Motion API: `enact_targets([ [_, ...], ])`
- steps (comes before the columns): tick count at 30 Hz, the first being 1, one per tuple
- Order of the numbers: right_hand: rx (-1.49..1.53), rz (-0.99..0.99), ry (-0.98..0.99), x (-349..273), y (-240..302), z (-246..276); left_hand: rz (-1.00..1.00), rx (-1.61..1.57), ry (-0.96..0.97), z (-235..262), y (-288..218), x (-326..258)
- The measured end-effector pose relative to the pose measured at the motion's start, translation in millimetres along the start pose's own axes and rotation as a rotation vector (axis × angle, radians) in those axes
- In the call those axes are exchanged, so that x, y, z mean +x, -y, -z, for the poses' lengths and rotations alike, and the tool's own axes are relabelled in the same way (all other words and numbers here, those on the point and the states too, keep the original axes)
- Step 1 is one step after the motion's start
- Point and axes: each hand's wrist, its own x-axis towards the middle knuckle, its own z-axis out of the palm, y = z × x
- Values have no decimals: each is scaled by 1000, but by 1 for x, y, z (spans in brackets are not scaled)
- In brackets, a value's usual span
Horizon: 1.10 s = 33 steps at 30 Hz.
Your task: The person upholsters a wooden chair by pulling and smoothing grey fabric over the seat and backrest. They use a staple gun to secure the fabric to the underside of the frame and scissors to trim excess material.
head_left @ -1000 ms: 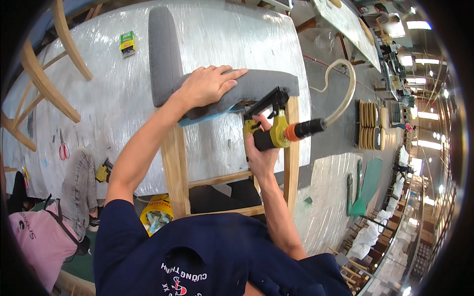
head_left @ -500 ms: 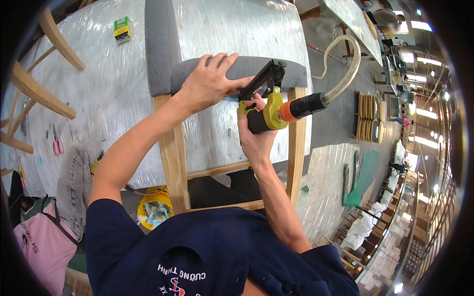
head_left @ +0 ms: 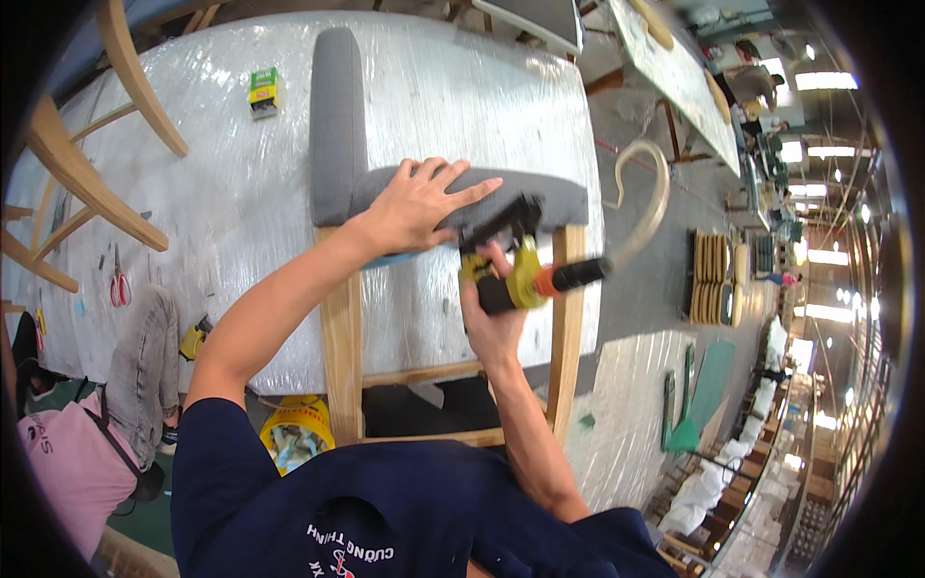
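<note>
This is a furniture workshop. Wooden chair legs [head_left: 92,185], a plastic-wrapped bench [head_left: 231,183], a hose-fed tool [head_left: 525,276] and stacked parts [head_left: 710,289] show it.

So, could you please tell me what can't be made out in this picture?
Head view: the palm of the left hand, hidden by the hand's own back.
Head view: several fingers of the right hand, hidden by the air tool.
Head view: where the hose joins the tool, lost in blur.
Head view: part of the co-worker in pink, cut off by the dark left rim.
</note>
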Motion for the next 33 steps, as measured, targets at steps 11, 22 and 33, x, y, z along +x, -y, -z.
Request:
enact_targets([
  [11, -80, 67, 41, -20, 0, 39, 305, -540, 351, -1, 63, 40],
  [22, -12, 90, -22, 5, 4, -1, 50, 146, -334, -21, -1, -22],
  [33, -3, 47, 31, 9, 0, -26, -10, 198, -319, -26, 11, -24],
])
